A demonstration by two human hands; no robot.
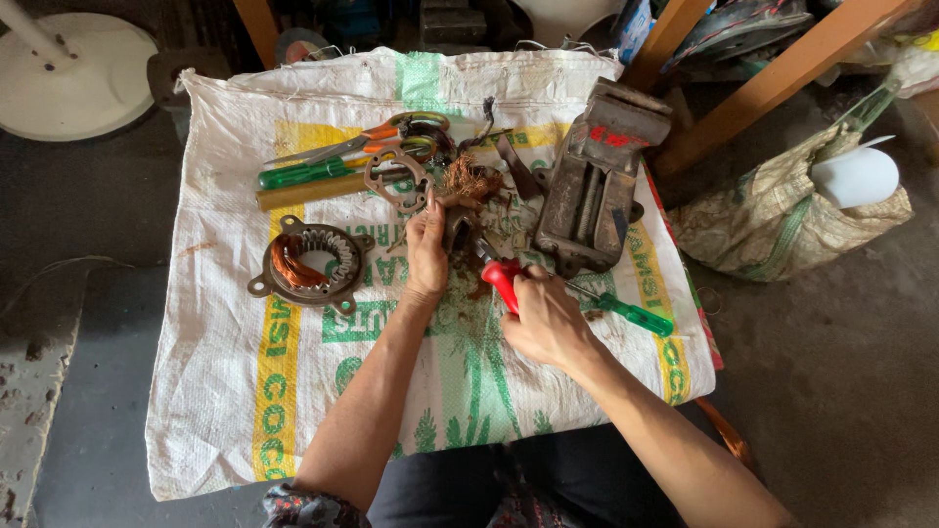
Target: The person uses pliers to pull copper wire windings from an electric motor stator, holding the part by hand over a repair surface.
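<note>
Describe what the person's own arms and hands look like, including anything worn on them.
Both forearms are bare from the elbows down to the left hand and the right hand. No gloves, watch, bracelet or rings can be seen. At the bottom edge, by the left elbow, sits a dark patterned fabric cuff, apparently a sleeve pushed up. No sleeve shows on the right arm.

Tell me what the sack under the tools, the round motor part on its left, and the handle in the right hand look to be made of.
Sack: woven plastic, judging by its fine weave and frayed edges, white with printing.
Round motor part: dull, rusty-brown metal, with shiny copper-coloured wire coils inside.
Handle in the right hand: glossy red, probably plastic.
</note>
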